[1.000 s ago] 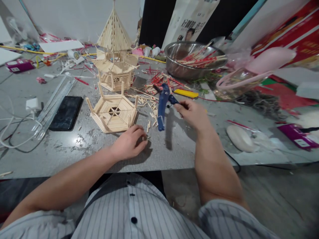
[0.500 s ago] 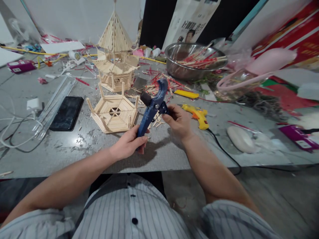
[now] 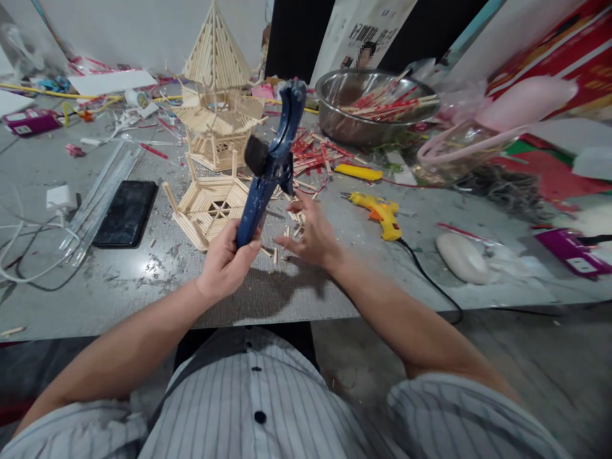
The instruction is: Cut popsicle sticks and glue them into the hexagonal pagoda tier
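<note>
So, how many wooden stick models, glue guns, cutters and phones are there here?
2 wooden stick models: tower and hexagonal base
1 yellow glue gun
1 blue cutter, in the left hand
1 black phone
Total: 5

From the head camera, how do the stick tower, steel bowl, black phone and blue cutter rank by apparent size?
1. Stick tower and steel bowl: too alike to rank.
2. Blue cutter: looks next, but the left hand holds it raised nearer the camera, so this is unsure.
3. Black phone: smallest-looking.
</note>
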`<control>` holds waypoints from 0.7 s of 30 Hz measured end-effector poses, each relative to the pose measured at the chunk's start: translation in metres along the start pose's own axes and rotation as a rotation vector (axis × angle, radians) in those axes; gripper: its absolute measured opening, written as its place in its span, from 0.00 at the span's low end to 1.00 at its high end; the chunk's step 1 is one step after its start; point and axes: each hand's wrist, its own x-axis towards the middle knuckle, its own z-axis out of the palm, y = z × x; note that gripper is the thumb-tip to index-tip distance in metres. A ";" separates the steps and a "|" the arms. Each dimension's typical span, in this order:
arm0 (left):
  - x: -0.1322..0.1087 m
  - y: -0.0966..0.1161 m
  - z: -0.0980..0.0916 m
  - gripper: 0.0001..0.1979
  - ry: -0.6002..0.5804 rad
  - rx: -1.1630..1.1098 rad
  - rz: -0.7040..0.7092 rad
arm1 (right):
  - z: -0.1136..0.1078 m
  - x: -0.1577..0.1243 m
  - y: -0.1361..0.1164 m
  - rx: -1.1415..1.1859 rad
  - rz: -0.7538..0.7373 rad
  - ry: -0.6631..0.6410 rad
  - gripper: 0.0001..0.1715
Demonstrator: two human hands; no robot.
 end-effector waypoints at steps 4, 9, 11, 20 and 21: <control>0.002 0.001 -0.001 0.07 0.052 -0.019 0.027 | 0.018 -0.007 -0.008 -0.123 -0.107 -0.077 0.52; 0.001 -0.002 -0.002 0.08 0.024 0.042 0.002 | 0.020 -0.001 -0.013 -0.097 -0.448 -0.241 0.20; 0.001 -0.005 -0.002 0.08 0.019 0.133 0.015 | 0.019 0.003 -0.012 -0.094 -0.528 -0.244 0.14; -0.001 -0.009 -0.001 0.10 -0.039 0.252 0.034 | 0.020 0.016 -0.005 -0.121 -0.498 -0.217 0.15; -0.001 -0.009 -0.001 0.09 -0.050 0.252 0.029 | 0.021 0.020 -0.001 -0.143 -0.492 -0.226 0.16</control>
